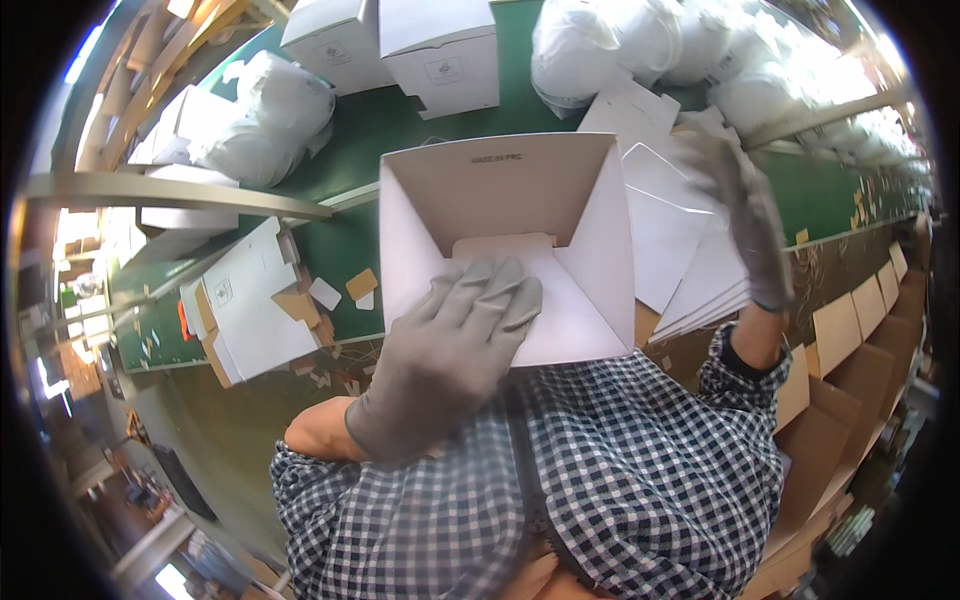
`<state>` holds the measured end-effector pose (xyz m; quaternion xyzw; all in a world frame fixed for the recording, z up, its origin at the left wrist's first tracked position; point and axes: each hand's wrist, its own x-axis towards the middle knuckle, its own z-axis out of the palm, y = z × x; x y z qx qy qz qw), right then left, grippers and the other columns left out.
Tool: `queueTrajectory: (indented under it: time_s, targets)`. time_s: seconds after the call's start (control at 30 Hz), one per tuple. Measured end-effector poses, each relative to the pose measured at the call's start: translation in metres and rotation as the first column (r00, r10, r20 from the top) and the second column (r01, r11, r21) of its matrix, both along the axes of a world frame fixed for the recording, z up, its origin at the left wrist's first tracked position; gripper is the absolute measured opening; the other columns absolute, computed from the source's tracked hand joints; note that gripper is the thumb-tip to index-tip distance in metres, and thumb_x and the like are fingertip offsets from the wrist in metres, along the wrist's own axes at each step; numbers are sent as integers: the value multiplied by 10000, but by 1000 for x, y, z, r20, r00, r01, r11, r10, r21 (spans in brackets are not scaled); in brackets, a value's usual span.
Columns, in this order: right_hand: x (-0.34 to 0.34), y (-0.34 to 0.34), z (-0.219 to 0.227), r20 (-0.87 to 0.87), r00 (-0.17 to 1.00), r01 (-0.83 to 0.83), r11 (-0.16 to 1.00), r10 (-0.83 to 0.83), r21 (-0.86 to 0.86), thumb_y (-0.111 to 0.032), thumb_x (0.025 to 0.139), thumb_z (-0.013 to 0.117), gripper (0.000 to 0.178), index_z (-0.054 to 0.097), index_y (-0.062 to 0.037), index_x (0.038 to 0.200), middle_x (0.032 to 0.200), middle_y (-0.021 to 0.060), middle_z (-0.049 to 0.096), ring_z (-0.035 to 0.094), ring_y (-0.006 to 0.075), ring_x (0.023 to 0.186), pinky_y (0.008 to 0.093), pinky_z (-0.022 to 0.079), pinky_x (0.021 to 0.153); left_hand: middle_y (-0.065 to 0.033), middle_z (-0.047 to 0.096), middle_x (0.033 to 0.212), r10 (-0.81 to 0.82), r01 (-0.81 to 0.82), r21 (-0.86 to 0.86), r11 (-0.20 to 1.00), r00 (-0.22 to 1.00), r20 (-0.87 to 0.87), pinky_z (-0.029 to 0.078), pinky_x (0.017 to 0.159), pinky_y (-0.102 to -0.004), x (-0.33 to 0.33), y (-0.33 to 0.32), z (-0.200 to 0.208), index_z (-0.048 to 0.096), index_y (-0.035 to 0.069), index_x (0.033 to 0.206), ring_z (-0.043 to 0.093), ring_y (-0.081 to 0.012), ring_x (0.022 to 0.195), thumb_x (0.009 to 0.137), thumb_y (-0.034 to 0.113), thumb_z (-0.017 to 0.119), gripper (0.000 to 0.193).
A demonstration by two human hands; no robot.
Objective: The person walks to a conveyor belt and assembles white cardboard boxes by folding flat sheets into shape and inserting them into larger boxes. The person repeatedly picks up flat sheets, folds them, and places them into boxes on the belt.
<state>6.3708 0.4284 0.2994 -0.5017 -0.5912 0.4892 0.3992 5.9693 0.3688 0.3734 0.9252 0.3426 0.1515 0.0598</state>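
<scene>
A white cardboard box point(590, 260) faces me with its mouth open, close to my chest. My left hand point(450, 340), in a grey glove, reaches over its near left edge. Its bent fingers lie close together inside, against the inner flap point(505, 247); the thumb is hidden. To the right, my right hand point(745, 210), gloved too, is raised apart from the box. Motion smears its fingers, and I cannot see anything in them. Under and beside it lies a stack of flat white box blanks point(670, 240).
Two white boxes point(440, 65) stand at the back of the green bench point(360, 125). Bagged white items point(265, 120) sit at the left, and more white bags point(575, 55) at the back right. Flattened cardboard point(255, 305) lies left. A metal rail point(180, 195) juts in; brown cartons point(840, 400) line the right.
</scene>
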Motion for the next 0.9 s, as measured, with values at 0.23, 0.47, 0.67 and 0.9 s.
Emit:
queueTrajectory:
  time_s: [0.23, 0.47, 0.67, 0.9]
  targets:
    - [-117, -5, -21, 45, 995, -83, 990, 88, -116, -755, 1046, 277, 954, 231, -45, 1683, 1682, 159, 374, 476, 260, 1476, 398, 452, 1168, -212, 713, 1211, -110, 114, -29, 993, 987, 120, 561, 1018, -447, -10, -6, 10, 692, -52, 1200, 700, -366, 1158, 874, 209, 694, 418]
    - [-117, -24, -9, -61, 992, -129, 816, 114, -564, -618, 1030, 391, 886, 249, -8, 1658, 1658, 196, 369, 380, 286, 1509, 422, 378, 1210, -156, 552, 1518, 571, -395, -434, 810, 697, 432, 455, 1158, -423, -108, 5, -51, 484, -16, 1529, 582, -266, 1348, 1145, 310, 434, 507]
    - [-136, -12, -43, 74, 938, -337, 940, 340, -49, -154, 1055, 618, 728, 233, 14, 1649, 1680, 186, 324, 322, 273, 1538, 418, 287, 1258, -140, 548, 1519, 751, 88, -840, 535, 406, 521, 447, 1153, -392, -153, -3, -107, 448, -22, 1561, 566, -239, 1349, 1000, 227, 594, 631]
    - [-197, 21, -35, -218, 953, -118, 917, 212, 381, -71, 911, 659, 658, 427, 28, 1519, 1494, 160, 510, 455, 240, 1441, 402, 358, 1210, -121, 543, 1520, 652, 109, -827, 552, 562, 509, 437, 1146, -356, -179, 19, -33, 405, -29, 1598, 548, -208, 1351, 831, 130, 780, 868]
